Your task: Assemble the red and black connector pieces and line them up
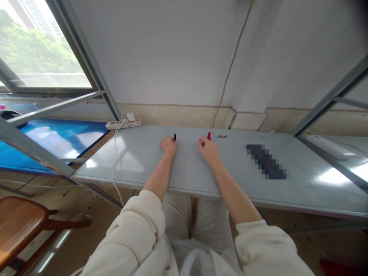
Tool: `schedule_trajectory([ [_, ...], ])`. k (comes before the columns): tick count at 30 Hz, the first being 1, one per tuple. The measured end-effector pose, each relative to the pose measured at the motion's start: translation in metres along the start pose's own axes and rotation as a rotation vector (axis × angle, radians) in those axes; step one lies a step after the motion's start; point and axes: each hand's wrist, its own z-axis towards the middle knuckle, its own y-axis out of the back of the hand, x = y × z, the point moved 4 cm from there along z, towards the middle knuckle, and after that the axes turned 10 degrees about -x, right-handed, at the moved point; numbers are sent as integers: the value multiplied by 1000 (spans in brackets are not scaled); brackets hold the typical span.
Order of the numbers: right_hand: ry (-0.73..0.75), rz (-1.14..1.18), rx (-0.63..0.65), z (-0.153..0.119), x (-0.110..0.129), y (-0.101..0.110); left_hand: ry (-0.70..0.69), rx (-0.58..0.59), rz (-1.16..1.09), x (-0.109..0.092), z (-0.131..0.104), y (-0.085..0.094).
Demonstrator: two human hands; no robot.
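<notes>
My left hand (169, 146) rests on the grey table with its fingers curled, closed on a small black cylinder (174, 136) whose top sticks up beside the thumb. My right hand (209, 149) is a short way to the right, its thumb and finger bent together. A small red piece with a narrower top (209, 135) rises from this hand, and a bit of red also shows by the fingertips. The lower parts of both pieces are hidden by my hands, so I cannot tell their exact kind. Just right of the red piece lie several small dark metal bits (222, 136).
A white power strip (124, 124) with a plug and a hanging cord is at the table's back left. On the right of the table (189, 172) lies a dark blurred-out object (266, 161). Metal posts frame both ends, and a wooden chair (23, 226) stands lower left.
</notes>
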Motion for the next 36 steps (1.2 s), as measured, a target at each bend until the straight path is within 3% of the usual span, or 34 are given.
schedule_trajectory([
  [8, 20, 2, -32, 0, -1, 0, 13, 34, 18, -1, 0, 0],
  [12, -7, 10, -155, 3, -2, 13, 13, 14, 31, -3, -4, 4],
  [15, -94, 27, -306, 8, -11, 32, 2, -67, 18, -7, -8, 15],
  [19, -323, -30, -423, 14, -41, 56, -88, -185, -85, -23, -16, 33],
  [21, -437, -114, -362, 14, -59, 59, -207, -183, -197, -36, -22, 37],
  [25, -511, -306, 66, 10, -82, 40, -540, -23, -391, -69, -45, 30],
  [27, -476, -344, 205, 7, -85, 29, -742, 108, -420, -85, -62, 22],
  [30, -424, -345, 272, 5, -84, 21, -945, 237, -386, -101, -81, 12],
  [36, -416, -322, 252, 6, -75, 22, -913, 212, -247, -113, -82, 3],
])
